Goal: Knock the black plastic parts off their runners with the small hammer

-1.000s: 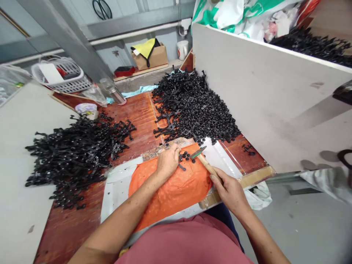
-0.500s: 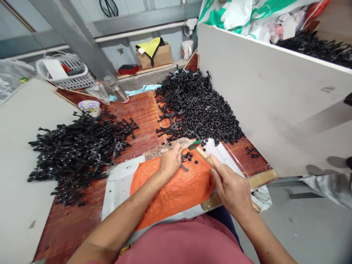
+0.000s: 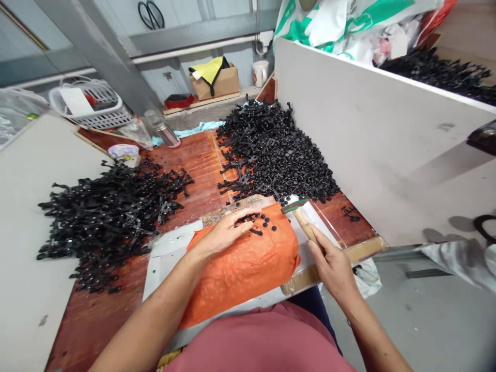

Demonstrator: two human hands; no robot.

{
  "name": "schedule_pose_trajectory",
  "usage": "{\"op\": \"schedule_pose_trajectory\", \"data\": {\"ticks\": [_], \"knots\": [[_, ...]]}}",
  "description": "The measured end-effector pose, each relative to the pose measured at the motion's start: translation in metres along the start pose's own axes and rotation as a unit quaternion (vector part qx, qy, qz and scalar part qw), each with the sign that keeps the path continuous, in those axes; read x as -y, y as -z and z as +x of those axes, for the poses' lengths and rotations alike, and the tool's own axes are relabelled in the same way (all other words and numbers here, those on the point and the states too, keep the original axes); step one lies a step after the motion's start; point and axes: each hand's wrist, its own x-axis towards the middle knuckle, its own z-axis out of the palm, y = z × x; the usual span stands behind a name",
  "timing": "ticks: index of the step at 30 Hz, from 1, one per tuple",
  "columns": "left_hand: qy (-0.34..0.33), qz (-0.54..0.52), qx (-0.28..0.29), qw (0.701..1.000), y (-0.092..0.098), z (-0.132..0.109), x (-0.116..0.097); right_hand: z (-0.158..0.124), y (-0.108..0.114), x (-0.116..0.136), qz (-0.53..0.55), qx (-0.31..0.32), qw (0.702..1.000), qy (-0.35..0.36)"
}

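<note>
Fingers of the right hand (image 3: 334, 266) are closed firmly round the wooden handle of a hammer (image 3: 306, 227), its partly green head near the far right corner of an orange cloth (image 3: 240, 274). The left hand's (image 3: 222, 235) fingers curve loosely, parted from the thumb, over the cloth's far side; whether they touch any small black pieces (image 3: 266, 224) cannot be told. These pieces, several round and button-like, lie scattered on the cloth just right of that hand.

A speckled stone slab (image 3: 219, 212) shows along the cloth's far edge, on a reddish wooden desk (image 3: 201, 155). Left of the cloth spreads a tangled heap of slim black pieces with knobbed ends (image 3: 104, 217); beyond the cloth rises a second black heap (image 3: 282, 150). Right of the cloth stands a pale panel (image 3: 349, 134). Farthest beyond the cloth are a steel-bottomed bottle (image 3: 167, 135), a white plastic basket (image 3: 103, 120), a cardboard box (image 3: 228, 82) and a white mug (image 3: 260, 75).
</note>
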Motion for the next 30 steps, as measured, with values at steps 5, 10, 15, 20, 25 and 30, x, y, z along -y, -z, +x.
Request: {"op": "schedule_pose_trajectory", "data": {"ticks": [5,10,15,20,25,30], "knots": [[0.030,0.052,-0.060,0.996,-0.010,-0.003,0.008,-0.010,-0.010,-0.012,-0.013,0.006,1.000,-0.011],[0.041,0.035,-0.083,0.995,-0.019,0.001,0.012,-0.009,-0.010,-0.009,-0.043,0.010,0.999,-0.019],[0.073,0.017,-0.100,0.992,-0.026,0.003,0.011,-0.009,-0.010,-0.009,-0.052,0.007,0.998,-0.017],[0.059,0.083,-0.115,0.988,-0.030,0.006,0.011,-0.009,-0.010,-0.008,-0.058,0.002,0.998,-0.015],[0.066,0.146,-0.106,0.981,-0.031,0.009,0.006,-0.009,-0.010,-0.007,-0.063,0.011,0.998,-0.027],[0.067,0.179,-0.123,0.974,-0.032,0.011,0.005,-0.009,-0.009,-0.006,-0.066,0.007,0.998,-0.012]]}}
